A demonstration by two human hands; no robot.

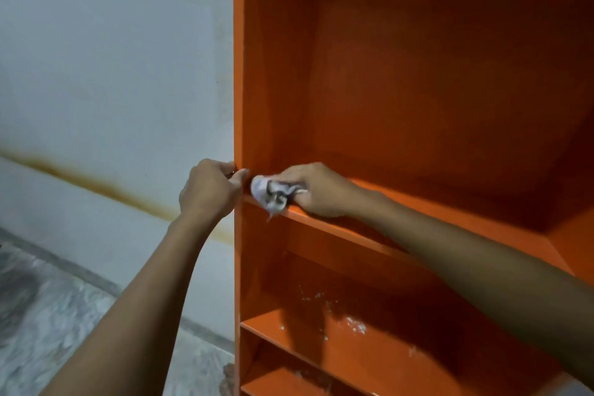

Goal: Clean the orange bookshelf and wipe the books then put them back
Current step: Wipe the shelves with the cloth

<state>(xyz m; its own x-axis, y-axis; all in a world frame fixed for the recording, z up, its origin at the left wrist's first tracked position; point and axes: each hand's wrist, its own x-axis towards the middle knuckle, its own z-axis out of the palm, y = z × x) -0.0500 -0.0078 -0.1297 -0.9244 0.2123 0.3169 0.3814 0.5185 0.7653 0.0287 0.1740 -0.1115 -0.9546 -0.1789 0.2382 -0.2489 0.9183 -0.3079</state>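
Against the stained pale wall (112, 74) the orange bookshelf (273, 74) shows no books, my left hand (210, 190) gripping its side edge to steady it while my right hand (318, 191) clutches a bunched cloth (271, 195) on the shelf's front left corner

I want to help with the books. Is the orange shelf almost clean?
Not yet. The bookshelf is emptied: no books show. The right hand holds a cloth on the middle shelf's left corner; the left hand grips the side edge. White specks dot the lower shelf, and books need wiping and returning.
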